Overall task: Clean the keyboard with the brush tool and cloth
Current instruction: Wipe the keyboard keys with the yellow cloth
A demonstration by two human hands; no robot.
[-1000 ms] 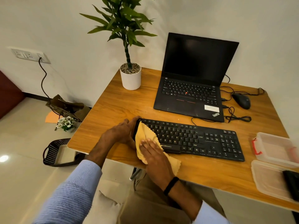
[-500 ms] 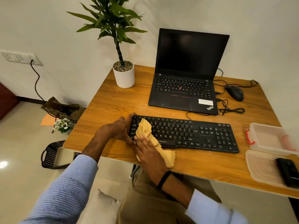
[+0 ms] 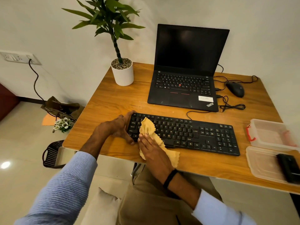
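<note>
Black full-size plastic keyboard (image 3: 186, 132) lies on wooden table (image 3: 113, 101) near front edge. Left hand (image 3: 113, 129) grips its left end; right hand (image 3: 152, 150), fingers flat, presses crumpled yellow cloth (image 3: 146, 127) onto left keys.

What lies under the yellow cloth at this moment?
The yellow cloth drapes over the left keys of the black keyboard and the wooden desk edge in front. The right hand presses flat on it. The keys beneath are hidden.

I have the keyboard (image 3: 186, 133) near the desk's (image 3: 113, 101) front edge, the laptop (image 3: 183, 88) behind it, the potted plant (image 3: 122, 73) left of the laptop, the mouse (image 3: 235, 89) right, and a plastic container (image 3: 259, 123) right of the keyboard.
</note>
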